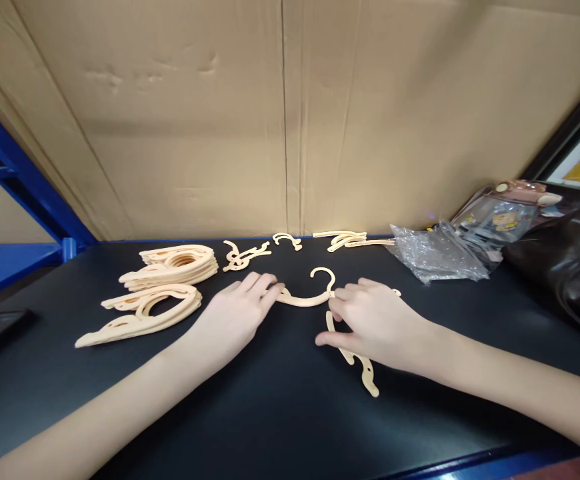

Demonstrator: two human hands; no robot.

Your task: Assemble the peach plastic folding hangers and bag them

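Hanger lies near loose piece; stacks left; bag right

Between the forearms, bare black tabletop runs to the near edge. The hanger spanning both hands bars the way back. Stacked hangers block the left; a plastic bag, bottle and dark leather bag crowd the right.

A black tabletop bears stacked cream hangers, loose hanger pieces and a crinkled clear bag.
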